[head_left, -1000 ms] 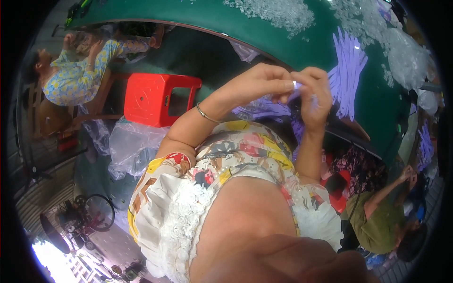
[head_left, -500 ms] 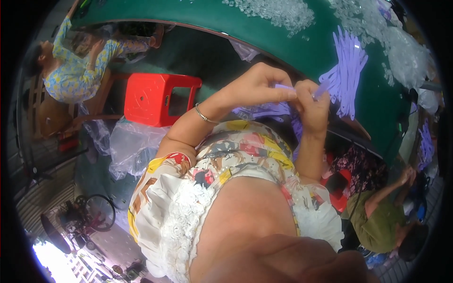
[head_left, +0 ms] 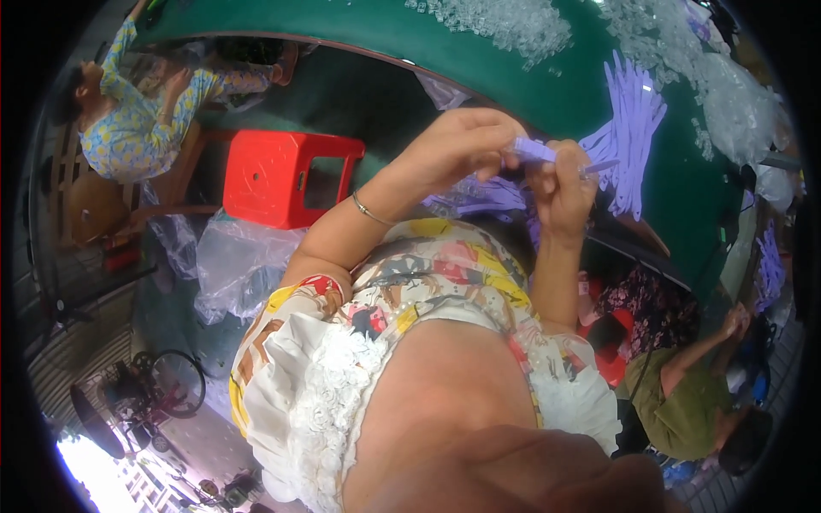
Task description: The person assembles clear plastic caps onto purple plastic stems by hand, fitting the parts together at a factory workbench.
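Observation:
A thin purple strap [head_left: 535, 151] stretches between my two hands near the table edge. My left hand [head_left: 466, 147] pinches its left end, fingers bent and closed. The closed fingers of my right hand [head_left: 560, 192] grip the strap at the other side, and a purple end sticks out to the right past them. Something small and clear shows by the right fingers, too small to make out. Below my hands, more purple straps [head_left: 483, 201] lie on my lap, partly hidden by the hands. Just right of my right hand, a fanned pile of purple straps [head_left: 633, 128] rests on the table.
The green table [head_left: 368, 26] carries heaps of small clear plastic pieces [head_left: 513, 30] and a clear plastic bag [head_left: 740, 111]. A red stool [head_left: 265, 179] stands at the left, with plastic sheeting [head_left: 235, 265] beside it. One person [head_left: 137, 137] sits far left, another [head_left: 684, 402] at right.
My left hand has shifted slightly up and left, and more of the strap shows between the hands. The strap's end at my right hand now points to the right.

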`<state>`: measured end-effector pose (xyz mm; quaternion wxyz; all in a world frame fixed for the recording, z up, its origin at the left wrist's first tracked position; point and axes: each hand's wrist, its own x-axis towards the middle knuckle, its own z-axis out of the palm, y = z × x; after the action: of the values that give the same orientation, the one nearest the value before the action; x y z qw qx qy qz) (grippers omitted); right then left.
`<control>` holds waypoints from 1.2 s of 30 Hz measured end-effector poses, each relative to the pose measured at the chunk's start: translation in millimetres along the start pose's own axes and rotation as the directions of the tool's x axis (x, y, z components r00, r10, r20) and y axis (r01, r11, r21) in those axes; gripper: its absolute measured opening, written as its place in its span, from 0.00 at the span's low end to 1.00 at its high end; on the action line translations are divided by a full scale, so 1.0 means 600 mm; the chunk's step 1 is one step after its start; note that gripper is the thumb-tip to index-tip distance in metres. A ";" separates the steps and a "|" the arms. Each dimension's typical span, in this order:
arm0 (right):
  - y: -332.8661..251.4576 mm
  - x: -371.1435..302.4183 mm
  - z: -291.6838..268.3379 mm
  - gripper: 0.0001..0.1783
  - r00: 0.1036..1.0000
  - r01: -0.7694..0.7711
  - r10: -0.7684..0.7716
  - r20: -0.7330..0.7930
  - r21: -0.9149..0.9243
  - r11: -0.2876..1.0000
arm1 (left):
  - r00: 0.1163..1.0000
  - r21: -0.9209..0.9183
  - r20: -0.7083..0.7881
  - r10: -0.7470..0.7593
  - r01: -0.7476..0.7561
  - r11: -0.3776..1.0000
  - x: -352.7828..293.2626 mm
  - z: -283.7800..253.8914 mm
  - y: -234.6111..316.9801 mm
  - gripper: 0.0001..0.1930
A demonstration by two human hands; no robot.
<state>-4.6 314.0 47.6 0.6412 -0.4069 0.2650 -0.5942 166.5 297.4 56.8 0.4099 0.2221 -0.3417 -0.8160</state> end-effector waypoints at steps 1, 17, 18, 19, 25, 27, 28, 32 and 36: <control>-0.001 0.001 -0.003 0.14 1.000 0.008 -0.008 -0.025 -0.024 1.000 | 0.993 -0.023 -0.092 0.069 -0.071 0.997 -0.001 -0.005 -0.005 0.15; -0.005 0.021 0.006 0.08 0.973 -0.134 0.214 0.085 -0.550 0.824 | 0.946 0.493 0.010 0.325 -0.287 0.821 0.033 0.022 0.017 0.10; -0.008 0.020 0.018 0.08 0.981 -0.123 0.189 0.054 -0.582 0.804 | 0.937 0.570 0.044 0.346 -0.308 0.762 0.036 0.020 0.014 0.09; -0.009 0.017 0.017 0.08 0.981 -0.122 0.188 0.054 -0.582 0.804 | 0.928 0.641 0.080 0.363 -0.327 0.694 0.037 0.018 0.011 0.08; -0.019 0.020 -0.014 0.09 0.999 0.020 -0.029 -0.019 -0.375 0.927 | 0.964 0.402 0.035 0.264 -0.255 0.880 0.029 0.012 0.013 0.16; -0.023 0.025 -0.004 0.10 0.999 0.026 -0.037 -0.031 -0.310 0.950 | 0.978 0.396 0.033 0.206 -0.202 0.896 0.030 0.012 0.009 0.18; -0.030 0.025 -0.001 0.10 0.997 -0.073 0.066 -0.035 -0.284 0.956 | 0.983 0.391 0.027 0.182 -0.178 0.903 0.029 0.013 0.007 0.18; -0.036 0.029 -0.006 0.11 0.961 -0.266 0.272 0.048 -0.110 0.958 | 0.992 0.322 0.076 0.102 -0.121 0.939 0.027 0.007 0.007 0.18; -0.033 0.032 -0.019 0.11 0.926 -0.341 0.347 0.148 -0.065 0.938 | 0.987 0.322 0.126 0.094 -0.131 0.938 0.027 0.002 0.001 0.19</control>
<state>-21.7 293.7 60.9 0.7464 -0.4119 0.2920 -0.4336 156.8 284.2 56.8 0.3938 0.2226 -0.5070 -0.7337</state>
